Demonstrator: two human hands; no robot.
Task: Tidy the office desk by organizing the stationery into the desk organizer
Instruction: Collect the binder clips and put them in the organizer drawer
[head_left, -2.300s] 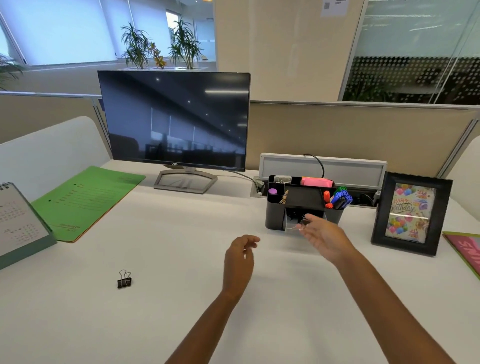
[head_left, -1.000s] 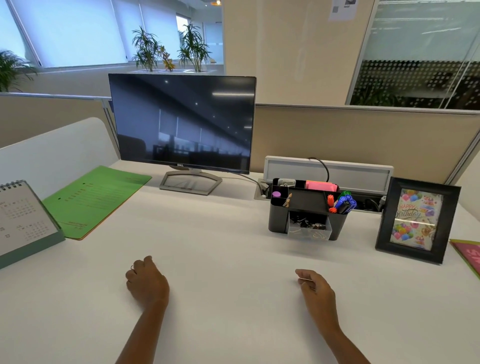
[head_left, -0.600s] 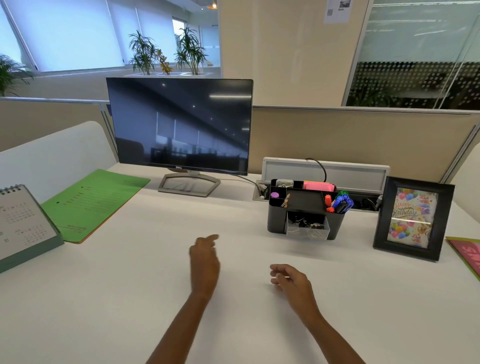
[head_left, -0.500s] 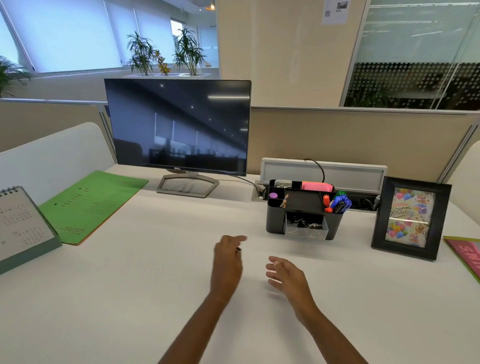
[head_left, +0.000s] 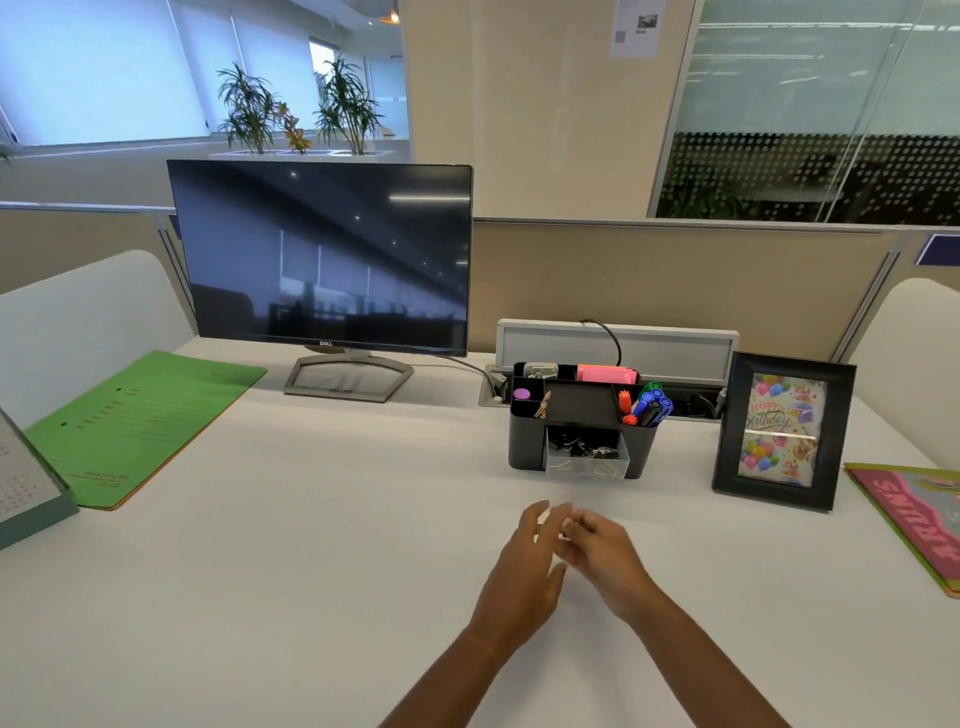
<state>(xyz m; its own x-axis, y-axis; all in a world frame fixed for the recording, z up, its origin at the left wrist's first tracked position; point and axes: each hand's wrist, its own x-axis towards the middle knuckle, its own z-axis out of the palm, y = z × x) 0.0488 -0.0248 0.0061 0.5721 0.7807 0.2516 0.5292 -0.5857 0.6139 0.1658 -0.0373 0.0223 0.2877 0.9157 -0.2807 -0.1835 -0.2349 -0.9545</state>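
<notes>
Showing both hands together above the white desk (head_left: 311, 545), lower centre of the frame. We see the left hand (head_left: 522, 569) with its fingers stretched forward and the right hand (head_left: 605, 558) curled toward those fingertips, the two touching or overlapping. Blur hides the contact, so we cannot tell whether either hand grips a small item or both are bare.

Beyond them, right of centre, stands the black desk organizer (head_left: 524, 441). Its clear drawer (head_left: 587, 467) is pulled partly out at the base, with dark clips (head_left: 576, 449) inside. Markers (head_left: 652, 405) fill its right-hand cup and pink sticky notes (head_left: 605, 373) its rear slot; all the stationery we can make out sits here.

A photo frame (head_left: 727, 431) stands upright just beside the organizer, toward the right edge. A green folder (head_left: 140, 421) lies at mid left, and a dark monitor (head_left: 322, 254) stands behind it at upper left.

We judge three hazards:
- Anything small passed between the hands may slip, since neither grasp looks settled.
- A hard push on the drawer may shove the organizer backward, or jam a clip at the drawer's lip.
- A wide sweep of the right arm may topple the frame.
</notes>
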